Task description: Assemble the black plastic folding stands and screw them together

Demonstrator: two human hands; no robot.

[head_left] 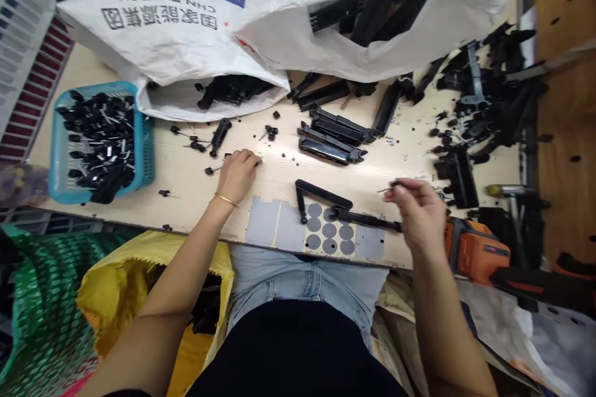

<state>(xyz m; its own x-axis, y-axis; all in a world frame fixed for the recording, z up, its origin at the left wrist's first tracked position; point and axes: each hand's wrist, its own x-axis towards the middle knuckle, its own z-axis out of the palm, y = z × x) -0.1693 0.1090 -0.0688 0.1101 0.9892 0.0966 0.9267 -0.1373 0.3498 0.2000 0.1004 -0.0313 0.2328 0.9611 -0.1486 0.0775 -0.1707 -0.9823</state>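
My right hand [419,211] pinches a knob screw with a black head and thin metal shaft [384,190], its shaft pointing left. Below it, a hinged black plastic arm [323,193] lies folded at an angle on the table, one end reaching under my right hand. My left hand [238,175] rests on the tabletop with curled fingers. A small dark piece shows at its fingertips, too small to name. Beside that hand lies another black-headed knob screw [209,170]. A short black link [220,136] and loose small parts [269,132] lie just beyond.
A blue basket [148,152] of black knob screws stands left. White woven sacks [186,49] of black parts line the back. Black clamp-like assemblies [331,150] lie mid-table, with a heap of black parts [465,118] and an orange power tool [482,253] right.
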